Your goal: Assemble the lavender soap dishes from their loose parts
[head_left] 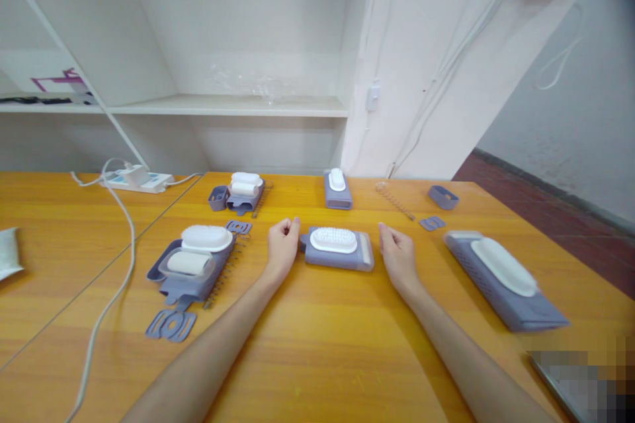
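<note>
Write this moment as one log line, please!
left grip: fist, beside grey case | right grip: fist, beside case's other end | grey case: on table, white brush on top

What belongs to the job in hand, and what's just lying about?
Likely the job's:
middle unit, between left hand and right hand
right unit
back-centre unit
front-left set
coils
flat plates
grey trays

Apparently lying about:
power strip
white cable
white packet
plastic film

The left hand (284, 246) and right hand (398, 254) are bare. The left forearm (213, 353) and right forearm (461, 350) are uncovered throughout their visible length. Each forearm is slender, smooth in outline and tapers toward a narrow wrist (268, 275).
</note>
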